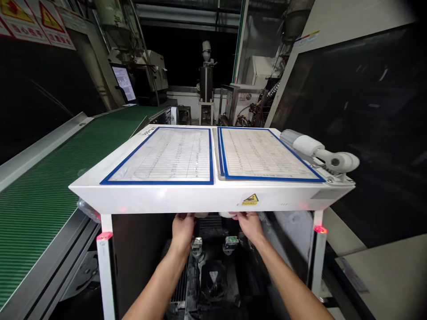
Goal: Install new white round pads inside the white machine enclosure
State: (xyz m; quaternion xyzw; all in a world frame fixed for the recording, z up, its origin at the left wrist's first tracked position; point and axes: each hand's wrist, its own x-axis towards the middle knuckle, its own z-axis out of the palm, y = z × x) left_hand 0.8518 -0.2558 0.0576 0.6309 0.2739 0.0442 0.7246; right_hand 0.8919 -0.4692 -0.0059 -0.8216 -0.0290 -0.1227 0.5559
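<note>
left hand (pixel 182 232) and right hand (pixel 249 227), grips closed, hooked on lower edge of white machine cover (pixel 160 199); green conveyor belt (pixel 66 164) at left.

On the panel (pixel 143 198): two sheets side by side, the left sheet (pixel 160 155) and the right sheet (pixel 267 153).
Panel's right end: a strut (pixel 320 153).
Panel's front edge: a warning sticker (pixel 250 199), near the middle.
Left of the panel: a conveyor (pixel 66 155), running alongside.
Behind: a monitor (pixel 124 82) past the conveyor's far end, a hopper (pixel 206 82) beyond the panel.
Under the front edge: the left hand (pixel 183 231) and right hand (pixel 248 226), side by side, with machinery (pixel 213 275) below them.
</note>
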